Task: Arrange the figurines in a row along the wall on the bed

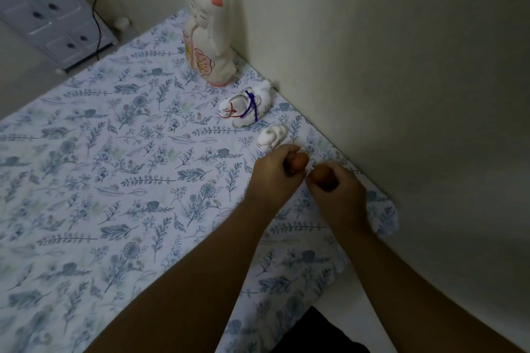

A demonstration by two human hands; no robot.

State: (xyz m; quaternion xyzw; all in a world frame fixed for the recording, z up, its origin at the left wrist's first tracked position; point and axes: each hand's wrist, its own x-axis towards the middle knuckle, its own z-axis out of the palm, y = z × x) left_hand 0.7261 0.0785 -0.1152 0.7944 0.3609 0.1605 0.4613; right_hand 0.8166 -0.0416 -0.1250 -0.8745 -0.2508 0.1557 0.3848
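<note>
Three white figurines stand in a line beside the wall (pixel 401 66) on the floral bed sheet (pixel 114 180): a tall cat figurine (pixel 210 37) with pink flowers, a lower white figurine (pixel 246 107) with red and purple cords, and a small white figurine (pixel 272 137). Just in front of the small one, my left hand (pixel 275 177) is shut on a small brown figurine (pixel 299 162). My right hand (pixel 337 195) is shut on another brown figurine (pixel 321 173), close to the wall. Both brown figurines are mostly hidden by my fingers.
The wall runs diagonally along the bed's right side. A pale drawer cabinet (pixel 48 11) stands on the floor at the top left, with a black cable (pixel 97 25) plugged in beside it. The sheet's corner (pixel 384 218) is bunched near the wall.
</note>
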